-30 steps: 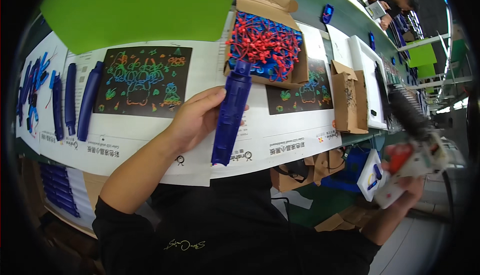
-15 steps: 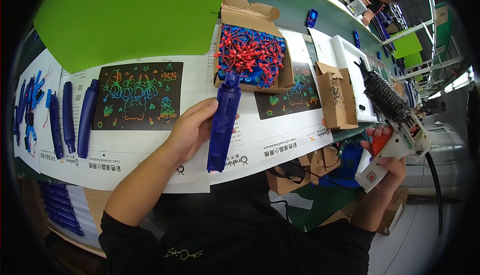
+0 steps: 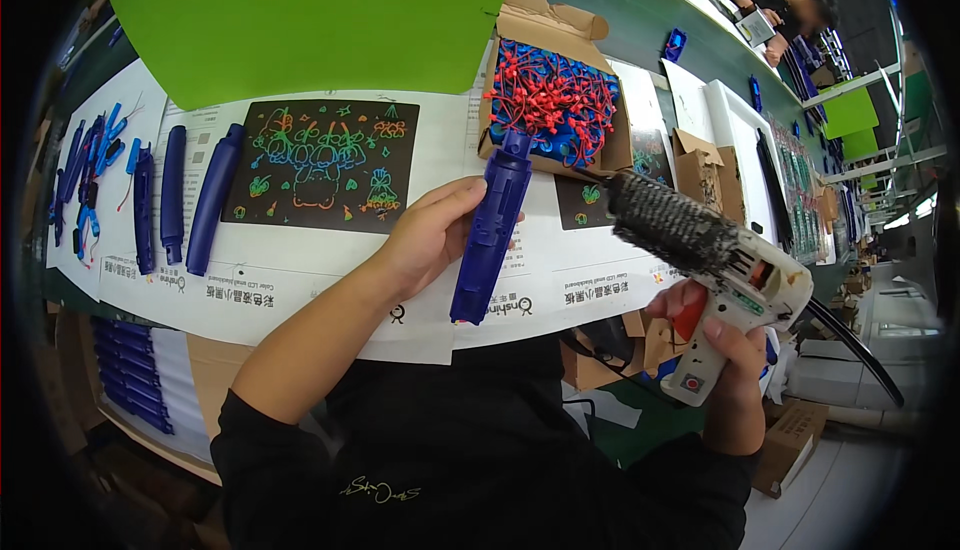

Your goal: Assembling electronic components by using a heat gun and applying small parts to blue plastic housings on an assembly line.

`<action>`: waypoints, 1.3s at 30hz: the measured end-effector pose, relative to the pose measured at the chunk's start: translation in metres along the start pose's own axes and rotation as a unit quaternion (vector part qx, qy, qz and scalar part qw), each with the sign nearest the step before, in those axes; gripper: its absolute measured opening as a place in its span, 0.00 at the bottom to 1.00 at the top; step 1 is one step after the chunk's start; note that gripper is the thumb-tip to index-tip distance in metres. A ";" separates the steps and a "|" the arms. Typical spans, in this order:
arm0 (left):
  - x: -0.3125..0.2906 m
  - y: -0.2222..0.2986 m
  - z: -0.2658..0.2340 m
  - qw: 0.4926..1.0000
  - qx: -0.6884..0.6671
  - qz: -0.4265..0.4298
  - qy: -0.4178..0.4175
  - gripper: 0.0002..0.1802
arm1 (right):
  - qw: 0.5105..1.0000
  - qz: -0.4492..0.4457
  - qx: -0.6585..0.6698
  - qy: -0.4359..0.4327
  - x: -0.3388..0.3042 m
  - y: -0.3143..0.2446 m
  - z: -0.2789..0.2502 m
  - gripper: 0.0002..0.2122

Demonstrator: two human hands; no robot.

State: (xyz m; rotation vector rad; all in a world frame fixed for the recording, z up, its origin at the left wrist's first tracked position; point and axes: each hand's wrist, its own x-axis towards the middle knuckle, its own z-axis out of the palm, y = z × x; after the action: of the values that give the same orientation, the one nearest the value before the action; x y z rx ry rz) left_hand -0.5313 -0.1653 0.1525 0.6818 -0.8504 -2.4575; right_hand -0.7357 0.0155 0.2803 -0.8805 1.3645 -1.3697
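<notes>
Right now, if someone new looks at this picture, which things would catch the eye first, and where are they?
The left hand holds a long blue plastic casing upright at the centre. The right hand grips a white glue gun with a dark wrapped barrel, at the lower right. Behind them, an open cardboard box is full of red and blue wired parts.

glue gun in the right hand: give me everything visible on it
The glue gun has a white plastic body with a red trigger, a red mark low on its handle and a long barrel wrapped in dark, mesh-like sleeving. A black cord trails off behind it. The right hand grips the handle with a finger on the trigger, holding it in the air, barrel pointing up-left toward the blue plastic casing.
</notes>
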 end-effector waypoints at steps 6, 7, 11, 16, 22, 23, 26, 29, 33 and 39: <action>0.002 0.001 0.002 1.000 0.004 -0.001 -0.001 0.21 | 0.996 0.050 0.012 -0.066 0.008 -0.002 0.012 0.13; 0.003 0.000 0.002 1.000 0.006 0.001 -0.004 0.20 | 0.995 0.063 0.000 -0.072 0.010 -0.001 0.012 0.12; 0.004 -0.002 0.002 1.000 0.005 0.002 -0.008 0.20 | 0.991 0.098 -0.029 -0.088 0.018 0.000 0.015 0.10; 0.002 -0.001 0.000 0.999 0.013 0.001 -0.046 0.20 | 0.989 0.122 -0.040 -0.080 0.022 0.001 0.019 0.09; 0.004 -0.003 0.002 0.999 -0.034 0.025 0.030 0.19 | 0.966 0.179 -0.127 -0.137 0.012 0.005 0.010 0.11; 0.004 -0.004 0.002 0.999 -0.031 0.026 0.029 0.19 | 0.959 0.191 -0.149 -0.144 0.010 0.006 0.009 0.11; 0.004 -0.005 0.001 0.999 -0.017 0.025 0.027 0.19 | 0.960 0.197 -0.151 -0.128 0.010 0.002 0.012 0.12; 0.003 -0.003 0.003 1.000 -0.002 0.024 0.017 0.19 | 0.969 0.179 -0.138 -0.103 0.013 0.004 0.006 0.12; 0.003 -0.006 0.003 1.000 -0.009 0.026 0.014 0.18 | 0.974 0.168 -0.118 -0.098 0.020 0.001 0.004 0.11; 0.004 -0.006 0.001 1.000 0.009 0.026 0.010 0.18 | 0.957 0.163 -0.217 -0.104 0.013 -0.002 0.008 0.11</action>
State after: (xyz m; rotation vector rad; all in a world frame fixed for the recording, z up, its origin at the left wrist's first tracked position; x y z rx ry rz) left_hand -0.5365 -0.1629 0.1481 0.6814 -0.8736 -2.3944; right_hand -0.7317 0.0006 0.2811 -0.9974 1.5873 -0.7137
